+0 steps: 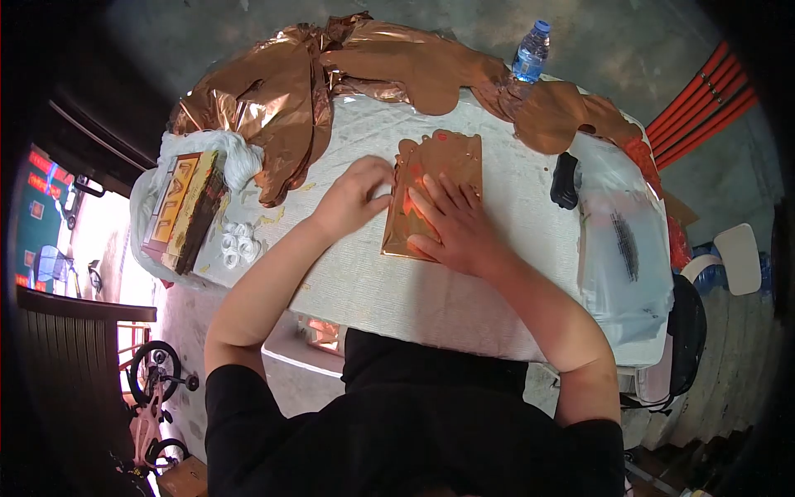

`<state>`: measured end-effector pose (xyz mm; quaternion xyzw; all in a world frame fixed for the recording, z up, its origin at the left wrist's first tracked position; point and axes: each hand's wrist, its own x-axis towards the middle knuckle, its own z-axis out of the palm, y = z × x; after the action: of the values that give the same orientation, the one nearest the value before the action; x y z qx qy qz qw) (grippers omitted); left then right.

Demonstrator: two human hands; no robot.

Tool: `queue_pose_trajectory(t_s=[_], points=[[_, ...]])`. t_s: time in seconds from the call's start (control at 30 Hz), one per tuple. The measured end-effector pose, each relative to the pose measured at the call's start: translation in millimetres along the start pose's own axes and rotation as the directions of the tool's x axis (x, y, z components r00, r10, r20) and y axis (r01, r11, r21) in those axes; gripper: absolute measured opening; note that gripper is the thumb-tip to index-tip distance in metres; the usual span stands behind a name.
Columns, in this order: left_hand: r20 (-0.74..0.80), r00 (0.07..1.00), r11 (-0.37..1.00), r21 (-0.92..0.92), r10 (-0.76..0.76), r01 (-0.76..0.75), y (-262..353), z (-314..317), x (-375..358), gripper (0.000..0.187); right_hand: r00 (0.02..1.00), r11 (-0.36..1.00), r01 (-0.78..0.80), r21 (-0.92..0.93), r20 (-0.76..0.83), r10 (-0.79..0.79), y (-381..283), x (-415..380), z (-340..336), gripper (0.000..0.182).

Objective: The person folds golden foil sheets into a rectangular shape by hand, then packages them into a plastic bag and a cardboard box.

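Note:
A flat, shiny copper-coloured foil piece [402,228] with a wavy top edge and reddish marks lies at the middle of the white-covered table [356,290]. Spread flat on its right part is my right hand [454,219], fingers apart and holding nothing. At the foil's left edge is my left hand [358,195], its fingers curled toward the edge. Whether anything is between those fingertips is too small to tell.
Crumpled copper foil [397,62] runs along the far edge, with a water bottle [531,55] there. Left are a box [180,211] in plastic and white coils [241,244]. Right are a black object [565,180] and clear plastic bags [625,248].

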<state>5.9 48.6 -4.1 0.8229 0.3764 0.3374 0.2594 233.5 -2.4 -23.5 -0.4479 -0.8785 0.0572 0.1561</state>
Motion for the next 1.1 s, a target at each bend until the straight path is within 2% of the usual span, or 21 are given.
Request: queue_pose_trajectory(t_s=[0.07,0.2,0.27,0.37,0.5,0.6,0.7,0.73,0.77,0.8,0.87,0.9,0.97,1.0,1.07,1.1], points=[[0.100,0.984,0.974,0.158,0.148,-0.162,-2,-4,-5,0.022,0.999,1.000,0.011,0.007,-0.031,-0.010,1,-1,2,0.071],[0.161,0.965,0.953,0.189,0.208,-0.237,3,-6,-9,0.019,0.998,1.000,0.018,0.016,-0.052,-0.017,1,-1,3,0.071],[0.198,0.940,0.932,0.183,0.276,-0.312,3,-7,-10,0.025,0.998,1.000,0.024,0.013,-0.054,-0.023,1,-1,2,0.072],[0.251,0.909,0.886,0.249,0.331,-0.391,9,-8,-9,0.025,0.999,1.000,0.014,0.025,-0.050,-0.012,0,-1,1,0.072],[0.274,0.903,0.874,0.271,0.332,-0.404,9,-6,-8,0.027,0.998,0.999,0.019,0.028,-0.062,-0.017,2,-1,4,0.072],[0.273,0.906,0.900,0.206,0.323,-0.383,4,-3,-6,0.028,0.999,1.000,0.009,0.024,-0.048,-0.008,1,0,3,0.072],[0.280,0.924,0.925,0.201,0.261,-0.322,8,-4,-3,0.031,0.999,0.999,0.003,0.033,-0.039,-0.002,0,0,2,0.072],[0.287,0.956,0.992,0.089,0.065,-0.094,15,-5,-2,0.035,0.999,0.999,0.000,0.042,-0.046,0.002,0,0,2,0.073],[0.317,0.939,0.989,-0.020,-0.132,0.146,19,-6,-2,0.038,0.999,0.999,-0.005,0.052,-0.052,0.008,0,0,3,0.073],[0.319,0.938,0.989,-0.023,-0.132,0.147,13,-3,-3,0.038,0.999,0.999,-0.007,0.052,-0.049,0.010,0,0,2,0.073],[0.225,0.968,0.935,-0.305,-0.115,0.182,-6,8,-7,0.041,1.000,0.999,-0.002,0.032,-0.028,0.003,0,0,1,0.073],[0.227,0.967,0.933,-0.309,-0.118,0.186,-10,11,-5,0.041,1.000,0.999,-0.004,0.034,-0.024,0.005,0,-1,1,0.073],[0.218,0.957,0.686,-0.669,-0.190,0.288,-17,16,0,0.037,1.000,1.000,0.006,0.011,-0.023,-0.005,1,-1,2,0.072],[0.217,0.957,0.683,-0.670,-0.193,0.290,-11,15,1,0.037,1.000,1.000,0.006,0.012,-0.020,-0.006,1,-1,3,0.072],[0.186,0.915,0.706,-0.588,-0.357,0.395,2,15,5,0.039,1.000,1.000,0.009,-0.011,-0.011,-0.009,1,0,3,0.070],[0.187,0.915,0.705,-0.589,-0.358,0.396,3,17,5,0.039,1.000,1.000,0.009,-0.010,-0.010,-0.009,1,0,4,0.070]])
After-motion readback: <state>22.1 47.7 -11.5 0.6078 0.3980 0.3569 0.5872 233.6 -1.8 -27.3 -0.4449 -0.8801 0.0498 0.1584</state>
